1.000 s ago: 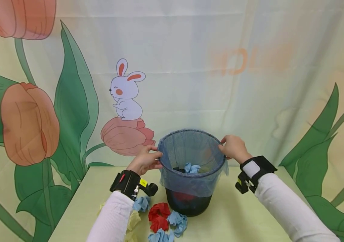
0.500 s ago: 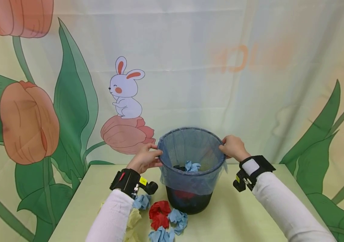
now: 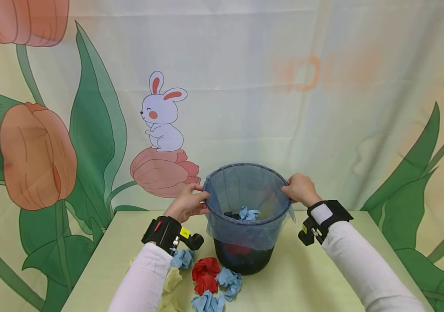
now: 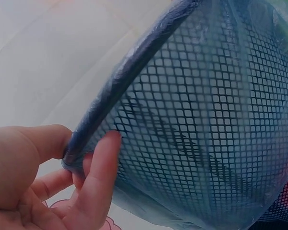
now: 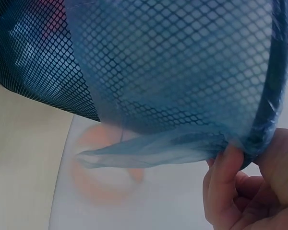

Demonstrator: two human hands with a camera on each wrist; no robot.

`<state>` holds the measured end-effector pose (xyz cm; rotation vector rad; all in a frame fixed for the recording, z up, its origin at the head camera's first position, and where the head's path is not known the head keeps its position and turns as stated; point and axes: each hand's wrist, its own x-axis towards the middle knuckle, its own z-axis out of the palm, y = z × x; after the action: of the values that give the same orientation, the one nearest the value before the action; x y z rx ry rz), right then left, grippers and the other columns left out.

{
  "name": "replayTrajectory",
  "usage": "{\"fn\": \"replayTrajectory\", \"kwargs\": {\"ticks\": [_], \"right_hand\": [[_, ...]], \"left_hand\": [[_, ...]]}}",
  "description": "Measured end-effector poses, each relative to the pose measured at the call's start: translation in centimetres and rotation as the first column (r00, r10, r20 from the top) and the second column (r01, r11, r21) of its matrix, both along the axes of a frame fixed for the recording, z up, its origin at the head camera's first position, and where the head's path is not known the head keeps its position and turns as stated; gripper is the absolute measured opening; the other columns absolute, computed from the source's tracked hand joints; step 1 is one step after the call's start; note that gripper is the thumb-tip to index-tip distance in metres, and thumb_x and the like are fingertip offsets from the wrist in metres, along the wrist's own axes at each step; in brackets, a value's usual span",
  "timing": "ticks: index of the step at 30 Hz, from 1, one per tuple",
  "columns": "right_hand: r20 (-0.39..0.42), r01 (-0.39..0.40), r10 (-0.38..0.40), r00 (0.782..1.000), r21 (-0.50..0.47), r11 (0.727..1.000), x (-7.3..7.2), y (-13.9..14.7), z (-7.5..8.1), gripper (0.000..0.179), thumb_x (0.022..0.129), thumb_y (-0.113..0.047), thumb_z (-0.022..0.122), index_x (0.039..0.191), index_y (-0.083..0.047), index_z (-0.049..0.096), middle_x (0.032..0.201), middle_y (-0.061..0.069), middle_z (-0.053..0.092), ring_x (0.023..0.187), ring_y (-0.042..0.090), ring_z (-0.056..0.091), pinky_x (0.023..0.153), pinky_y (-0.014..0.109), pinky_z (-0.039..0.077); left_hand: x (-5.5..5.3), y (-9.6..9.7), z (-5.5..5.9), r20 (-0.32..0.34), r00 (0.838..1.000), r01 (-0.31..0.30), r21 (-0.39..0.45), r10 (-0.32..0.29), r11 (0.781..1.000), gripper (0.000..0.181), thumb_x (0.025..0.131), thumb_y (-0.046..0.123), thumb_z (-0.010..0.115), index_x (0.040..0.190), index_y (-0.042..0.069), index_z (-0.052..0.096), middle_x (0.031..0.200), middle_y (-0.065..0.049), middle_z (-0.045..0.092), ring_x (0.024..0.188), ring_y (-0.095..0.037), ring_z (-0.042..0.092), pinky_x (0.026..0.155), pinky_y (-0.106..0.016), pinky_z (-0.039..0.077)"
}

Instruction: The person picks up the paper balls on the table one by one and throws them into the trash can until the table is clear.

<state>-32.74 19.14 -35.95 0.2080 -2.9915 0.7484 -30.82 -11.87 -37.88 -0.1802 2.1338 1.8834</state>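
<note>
A black mesh wastebasket [image 3: 241, 262] stands upright on the table, lined with a thin blue plastic bag [image 3: 241, 236] folded down over its rim. My left hand [image 3: 187, 203] pinches the rim and bag on the left side; in the left wrist view the thumb lies over the rim and fingers are curled below it. My right hand [image 3: 301, 189] grips the rim on the right, and in the right wrist view its fingers hold the bag's gathered edge [image 5: 149, 151]. Inside the basket lies crumpled blue paper [image 3: 248, 213], with something dark beside it.
Crumpled paper balls lie in front of the basket: red ones [image 3: 205, 275], several blue ones [image 3: 230, 282], and yellow ones [image 3: 172, 279] partly hidden by the left sleeve. A curtain printed with tulips and a rabbit [image 3: 163, 117] hangs behind the pale table [image 3: 315, 281].
Both hands stay on the rim. The whole scene shifts slightly upward in the head view, and the right wrist draws in a little to the left.
</note>
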Motion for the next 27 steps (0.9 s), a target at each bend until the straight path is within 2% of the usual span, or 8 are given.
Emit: {"fn": "replayTrajectory", "kwargs": {"ticks": [8,17,22,27], "right_hand": [[-0.021,0.003,-0.002,1.000,0.024,1.000,0.0,-0.2,0.2,0.036,0.076,-0.009,0.051,0.047,-0.017,0.030,0.041,-0.007,0.030,0.038,0.010,0.047,0.041,0.019,0.022],[-0.045,0.020,-0.019,0.999,0.032,0.999,0.0,-0.2,-0.1,0.039,0.078,-0.009,0.052,0.046,-0.017,0.032,0.040,-0.006,0.032,0.037,0.010,0.042,0.041,0.019,0.020],[-0.054,0.024,-0.023,0.998,0.022,0.999,0.0,-0.2,-0.3,0.039,0.077,-0.008,0.052,0.046,-0.017,0.031,0.041,-0.006,0.030,0.036,0.010,0.041,0.041,0.019,0.019],[-0.055,0.024,-0.023,0.998,0.023,0.999,0.0,-0.3,-0.2,0.039,0.077,-0.008,0.052,0.046,-0.017,0.031,0.040,-0.006,0.031,0.036,0.010,0.041,0.041,0.019,0.019]], "left_hand": [[0.0,0.1,-0.3,-0.040,0.999,-0.011,-0.015,0.010,1.000,0.035,0.091,0.012,0.054,0.122,0.004,0.038,0.090,-0.010,0.047,0.063,-0.016,0.053,0.066,-0.031,0.056],[0.5,0.2,-1.0,-0.099,0.994,-0.037,-0.008,0.036,0.999,0.043,0.091,0.016,0.056,0.128,0.004,0.039,0.097,-0.014,0.051,0.065,-0.018,0.057,0.067,-0.033,0.056],[0.9,-0.2,-1.4,-0.130,0.991,-0.022,-0.008,0.021,1.000,0.049,0.092,0.025,0.055,0.133,0.004,0.038,0.109,-0.018,0.052,0.080,-0.024,0.060,0.071,-0.035,0.056],[2.0,-0.6,-1.8,-0.172,0.985,-0.012,-0.015,0.009,1.000,0.054,0.093,0.032,0.052,0.136,0.004,0.035,0.121,-0.021,0.051,0.098,-0.035,0.060,0.074,-0.038,0.055]]}}
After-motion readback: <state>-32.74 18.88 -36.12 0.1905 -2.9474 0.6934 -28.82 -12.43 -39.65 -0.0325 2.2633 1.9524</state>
